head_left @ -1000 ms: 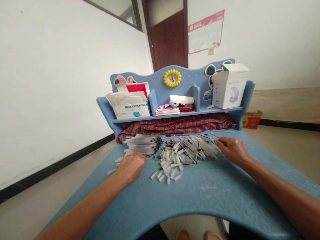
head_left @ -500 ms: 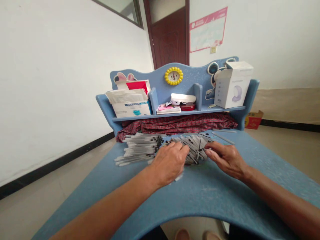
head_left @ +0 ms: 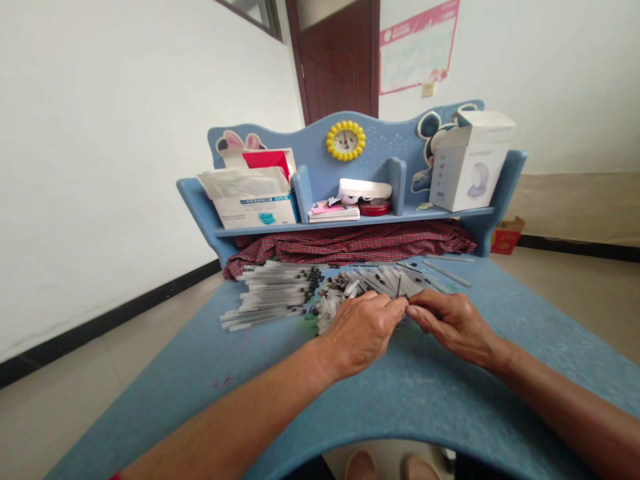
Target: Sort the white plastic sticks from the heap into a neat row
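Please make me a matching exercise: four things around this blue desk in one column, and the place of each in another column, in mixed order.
Things
1. yellow clock
2. white box
3. red checked cloth
4. stack of white tubes

Places
A. under the shelf
B. at the shelf's right end
C. on the desk top, left of the left hand
D. on the back panel

Pairs: 1-D, 2-B, 3-A, 4-C

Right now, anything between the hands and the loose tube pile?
Nothing visible. The left hand and right hand both rest at the near edge of the loose tube pile, fingertips meeting there. The stacked tube bundle lies to the left, apart.
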`<action>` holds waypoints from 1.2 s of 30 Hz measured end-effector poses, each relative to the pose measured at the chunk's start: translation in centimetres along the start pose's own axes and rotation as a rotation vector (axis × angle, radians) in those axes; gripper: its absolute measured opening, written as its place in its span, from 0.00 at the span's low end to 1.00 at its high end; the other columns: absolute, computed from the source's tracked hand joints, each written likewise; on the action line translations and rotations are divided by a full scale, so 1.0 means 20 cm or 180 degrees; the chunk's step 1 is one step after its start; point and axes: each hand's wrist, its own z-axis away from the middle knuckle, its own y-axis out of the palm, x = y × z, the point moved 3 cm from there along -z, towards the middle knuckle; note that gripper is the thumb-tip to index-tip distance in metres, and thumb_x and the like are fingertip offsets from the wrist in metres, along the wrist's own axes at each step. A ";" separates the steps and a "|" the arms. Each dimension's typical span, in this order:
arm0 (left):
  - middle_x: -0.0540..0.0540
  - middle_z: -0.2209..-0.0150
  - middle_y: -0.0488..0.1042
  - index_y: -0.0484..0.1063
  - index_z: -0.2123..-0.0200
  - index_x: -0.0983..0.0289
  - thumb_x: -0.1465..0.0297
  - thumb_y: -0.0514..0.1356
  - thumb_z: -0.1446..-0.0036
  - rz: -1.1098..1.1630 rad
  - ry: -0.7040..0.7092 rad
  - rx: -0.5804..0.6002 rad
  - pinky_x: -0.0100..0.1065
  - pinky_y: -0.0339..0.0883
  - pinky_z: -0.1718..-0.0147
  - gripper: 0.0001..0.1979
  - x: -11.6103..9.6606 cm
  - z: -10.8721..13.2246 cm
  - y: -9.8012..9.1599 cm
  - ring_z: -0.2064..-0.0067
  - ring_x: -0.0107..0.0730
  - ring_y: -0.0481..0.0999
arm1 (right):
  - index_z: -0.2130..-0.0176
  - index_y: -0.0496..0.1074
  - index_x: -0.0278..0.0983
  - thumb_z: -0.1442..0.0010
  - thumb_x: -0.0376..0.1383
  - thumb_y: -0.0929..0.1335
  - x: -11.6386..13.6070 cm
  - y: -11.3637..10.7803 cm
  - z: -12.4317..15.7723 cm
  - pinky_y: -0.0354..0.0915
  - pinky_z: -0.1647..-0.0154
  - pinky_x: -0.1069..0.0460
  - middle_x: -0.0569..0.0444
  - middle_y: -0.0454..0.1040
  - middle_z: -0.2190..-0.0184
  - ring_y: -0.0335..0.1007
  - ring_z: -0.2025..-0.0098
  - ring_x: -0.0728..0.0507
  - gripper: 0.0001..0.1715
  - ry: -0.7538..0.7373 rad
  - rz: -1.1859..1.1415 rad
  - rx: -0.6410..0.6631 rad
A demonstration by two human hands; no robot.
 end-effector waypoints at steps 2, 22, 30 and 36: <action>0.54 0.68 0.72 0.65 0.59 0.66 0.72 0.47 0.36 0.0146 0.0033 -0.0095 0.35 0.68 0.64 0.09 0.00 0.01 0.00 0.64 0.34 0.72 | 0.74 0.67 0.36 0.38 0.43 0.61 0.00 0.00 0.00 0.56 0.78 0.56 0.59 0.62 0.82 0.57 0.79 0.52 0.18 0.0134 -0.0240 0.0064; 0.52 0.71 0.71 0.70 0.68 0.65 0.71 0.56 0.42 0.0541 -0.0290 -0.0219 0.29 0.63 0.67 0.05 0.17 0.03 -0.06 0.67 0.30 0.71 | 0.81 0.64 0.36 0.44 0.51 0.65 -0.09 -0.04 0.00 0.48 0.90 0.58 0.59 0.66 0.88 0.53 0.90 0.54 0.25 0.1370 -0.1789 0.0142; 0.53 0.69 0.74 0.71 0.66 0.65 0.69 0.51 0.38 0.0700 -0.0132 -0.0109 0.30 0.64 0.63 0.10 0.18 0.04 -0.03 0.65 0.31 0.73 | 0.78 0.67 0.35 0.48 0.50 0.69 -0.11 -0.06 0.00 0.53 0.89 0.58 0.57 0.69 0.85 0.58 0.88 0.54 0.22 0.1268 -0.1908 0.0138; 0.52 0.70 0.74 0.72 0.67 0.65 0.69 0.51 0.38 0.0736 -0.0199 -0.0098 0.29 0.62 0.65 0.11 0.18 0.04 -0.03 0.66 0.30 0.73 | 0.72 0.66 0.35 0.50 0.50 0.70 -0.12 -0.05 0.00 0.54 0.89 0.58 0.58 0.70 0.83 0.60 0.88 0.53 0.20 0.1336 -0.1890 0.0046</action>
